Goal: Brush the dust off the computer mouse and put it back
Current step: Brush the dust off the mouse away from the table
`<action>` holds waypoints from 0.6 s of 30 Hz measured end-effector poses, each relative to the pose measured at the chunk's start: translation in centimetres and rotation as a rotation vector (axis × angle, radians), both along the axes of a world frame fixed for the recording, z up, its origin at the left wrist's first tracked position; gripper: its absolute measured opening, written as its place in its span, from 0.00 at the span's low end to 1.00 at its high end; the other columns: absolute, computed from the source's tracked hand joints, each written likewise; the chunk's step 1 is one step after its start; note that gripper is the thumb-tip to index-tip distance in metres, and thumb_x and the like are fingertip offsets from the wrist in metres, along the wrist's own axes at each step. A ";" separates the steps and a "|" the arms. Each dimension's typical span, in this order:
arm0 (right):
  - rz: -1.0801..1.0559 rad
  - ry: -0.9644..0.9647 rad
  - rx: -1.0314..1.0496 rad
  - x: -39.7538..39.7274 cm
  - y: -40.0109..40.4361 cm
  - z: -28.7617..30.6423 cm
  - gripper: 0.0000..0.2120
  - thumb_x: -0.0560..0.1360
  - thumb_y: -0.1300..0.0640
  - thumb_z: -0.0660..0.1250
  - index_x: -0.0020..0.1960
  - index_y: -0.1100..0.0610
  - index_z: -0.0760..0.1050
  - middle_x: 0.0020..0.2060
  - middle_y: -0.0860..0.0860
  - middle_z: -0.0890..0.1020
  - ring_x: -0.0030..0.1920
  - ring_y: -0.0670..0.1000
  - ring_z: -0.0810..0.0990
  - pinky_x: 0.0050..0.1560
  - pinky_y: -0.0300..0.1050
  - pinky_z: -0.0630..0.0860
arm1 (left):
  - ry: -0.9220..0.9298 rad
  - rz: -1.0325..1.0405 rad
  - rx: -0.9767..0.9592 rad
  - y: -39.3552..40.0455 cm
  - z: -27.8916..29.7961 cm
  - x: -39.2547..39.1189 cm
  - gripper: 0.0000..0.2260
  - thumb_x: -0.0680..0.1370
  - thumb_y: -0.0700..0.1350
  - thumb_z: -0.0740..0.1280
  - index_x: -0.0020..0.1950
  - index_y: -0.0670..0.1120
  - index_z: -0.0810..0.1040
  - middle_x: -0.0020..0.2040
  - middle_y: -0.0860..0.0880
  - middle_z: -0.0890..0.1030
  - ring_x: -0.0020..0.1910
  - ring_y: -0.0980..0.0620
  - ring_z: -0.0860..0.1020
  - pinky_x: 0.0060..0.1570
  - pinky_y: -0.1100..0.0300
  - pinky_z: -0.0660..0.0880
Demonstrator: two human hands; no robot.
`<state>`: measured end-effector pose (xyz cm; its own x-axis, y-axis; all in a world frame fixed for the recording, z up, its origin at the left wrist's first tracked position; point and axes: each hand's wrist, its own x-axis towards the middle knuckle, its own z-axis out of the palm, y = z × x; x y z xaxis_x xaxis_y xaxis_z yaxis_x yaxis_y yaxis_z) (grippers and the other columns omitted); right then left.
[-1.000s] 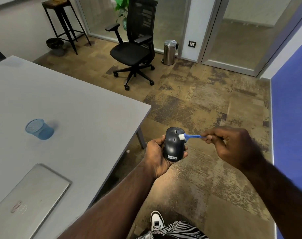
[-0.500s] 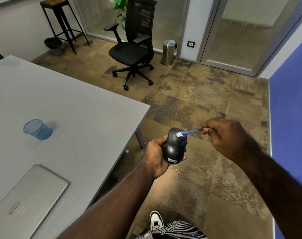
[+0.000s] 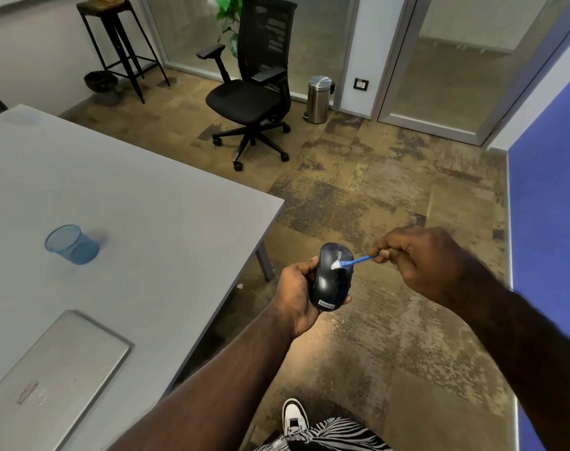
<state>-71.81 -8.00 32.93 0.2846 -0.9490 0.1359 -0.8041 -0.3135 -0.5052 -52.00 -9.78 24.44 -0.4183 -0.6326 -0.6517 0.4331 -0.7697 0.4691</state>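
Observation:
A black computer mouse (image 3: 329, 283) with a white brand label at its near end is held over the floor, just past the table's corner. My left hand (image 3: 296, 292) wraps around its left side and underside. My right hand (image 3: 420, 260) pinches a small blue brush (image 3: 353, 262) by the end of its handle. The brush's white bristles rest on the mouse's top, beside the scroll wheel.
A grey table (image 3: 130, 229) fills the left, carrying a blue mesh pen cup (image 3: 72, 245) and a closed silver laptop (image 3: 46, 382). A black office chair (image 3: 254, 89), a steel bin (image 3: 319, 99) and a tall stool (image 3: 121, 43) stand beyond. A blue wall (image 3: 550, 222) runs along the right.
The brush tip has slid from the mouse's right front edge inward and lower onto its top. The mouse has tilted slightly in my left hand.

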 end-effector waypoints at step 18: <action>-0.029 -0.043 -0.044 -0.3 0.2 -0.3 0.11 0.74 0.68 0.67 0.50 0.55 0.83 0.42 0.49 0.85 0.41 0.43 0.82 0.39 0.43 0.81 | 0.035 0.013 0.007 0.0 0.0 0.0 0.21 0.79 0.49 0.56 0.66 0.39 0.76 0.61 0.37 0.78 0.49 0.40 0.79 0.43 0.50 0.80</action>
